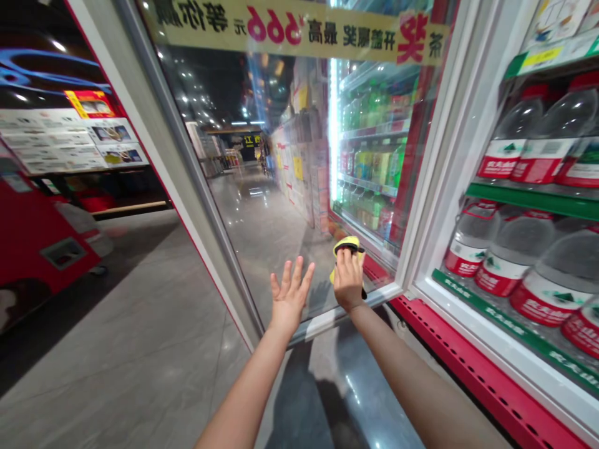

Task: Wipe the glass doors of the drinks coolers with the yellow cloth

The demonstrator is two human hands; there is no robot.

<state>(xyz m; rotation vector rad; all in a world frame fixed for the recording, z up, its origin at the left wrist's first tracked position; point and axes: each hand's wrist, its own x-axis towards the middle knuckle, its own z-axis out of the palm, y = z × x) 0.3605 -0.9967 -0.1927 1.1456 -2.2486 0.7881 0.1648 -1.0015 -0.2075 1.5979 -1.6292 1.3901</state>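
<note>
Yellow cloth [347, 241] sits directly under right hand [349, 280], grip clasping it at glass door [243, 231]; long axis roughly upright; left hand [287, 304] spread, unloaded, farther left.

Bottled drinks [552, 290] on cooler shelves [538, 201] (stacked boxes [51, 134] too) mark this as a shop.

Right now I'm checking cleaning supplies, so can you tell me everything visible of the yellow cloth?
The yellow cloth has black edging and looks like soft fabric. It is bunched under the right hand, whose fingers cover much of it, and appears pressed against the lower part of the open door's glass.
</note>
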